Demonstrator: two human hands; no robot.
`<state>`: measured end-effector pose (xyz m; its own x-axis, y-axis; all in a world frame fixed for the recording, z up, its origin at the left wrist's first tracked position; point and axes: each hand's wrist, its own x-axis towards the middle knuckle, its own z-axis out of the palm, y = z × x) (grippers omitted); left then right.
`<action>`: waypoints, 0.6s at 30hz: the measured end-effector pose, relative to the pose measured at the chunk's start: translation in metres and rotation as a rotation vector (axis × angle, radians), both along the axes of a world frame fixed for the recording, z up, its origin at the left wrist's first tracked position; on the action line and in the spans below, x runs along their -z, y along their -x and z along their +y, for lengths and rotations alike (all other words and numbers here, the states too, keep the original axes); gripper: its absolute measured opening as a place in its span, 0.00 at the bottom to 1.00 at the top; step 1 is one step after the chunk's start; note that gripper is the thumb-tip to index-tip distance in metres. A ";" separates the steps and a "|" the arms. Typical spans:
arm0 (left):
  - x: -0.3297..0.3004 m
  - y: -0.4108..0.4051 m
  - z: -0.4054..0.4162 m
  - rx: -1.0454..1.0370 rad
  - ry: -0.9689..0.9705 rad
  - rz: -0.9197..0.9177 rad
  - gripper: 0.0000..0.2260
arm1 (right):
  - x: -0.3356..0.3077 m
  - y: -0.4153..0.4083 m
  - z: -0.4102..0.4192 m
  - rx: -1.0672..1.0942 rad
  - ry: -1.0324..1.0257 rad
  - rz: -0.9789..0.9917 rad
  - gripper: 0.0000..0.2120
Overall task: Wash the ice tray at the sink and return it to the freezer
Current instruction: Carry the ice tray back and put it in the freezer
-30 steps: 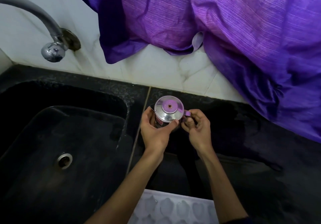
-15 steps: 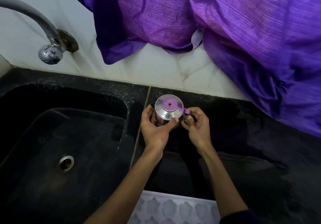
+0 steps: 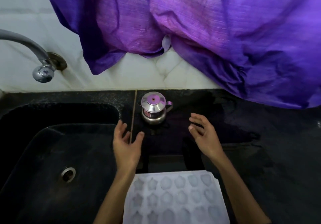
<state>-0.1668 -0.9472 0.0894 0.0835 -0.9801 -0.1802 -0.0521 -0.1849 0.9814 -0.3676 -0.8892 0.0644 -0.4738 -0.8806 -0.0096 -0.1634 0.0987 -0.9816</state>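
Note:
A pale, translucent ice tray (image 3: 175, 197) with several shaped cells lies on the black counter at the bottom of the head view, between my forearms. My left hand (image 3: 126, 143) hovers with relaxed, spread fingers at the sink's right edge, holding nothing. My right hand (image 3: 203, 135) is also loose and empty, to the right. Both hands are a short way in front of a small steel pot with a lid (image 3: 153, 108) that stands alone on the counter near the wall.
The black sink (image 3: 52, 154) with its drain (image 3: 68, 173) fills the left side. A grey tap (image 3: 41, 67) juts from the white wall above it. A purple cloth (image 3: 199, 32) hangs over the wall and the counter's far right.
Both hands have let go of the steel pot and drawn back towards me. The pot now stands free on the counter. The view has tilted down, showing more of the ice tray.

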 end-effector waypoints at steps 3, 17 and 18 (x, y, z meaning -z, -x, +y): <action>0.002 -0.035 0.029 0.056 -0.029 -0.064 0.31 | -0.002 0.003 0.052 0.047 -0.042 0.016 0.16; 0.033 -0.102 0.117 0.299 -0.179 -0.232 0.19 | 0.025 -0.025 0.174 0.104 -0.388 0.044 0.18; 0.036 -0.103 0.117 0.293 -0.193 -0.238 0.19 | 0.025 -0.027 0.176 0.104 -0.393 0.042 0.17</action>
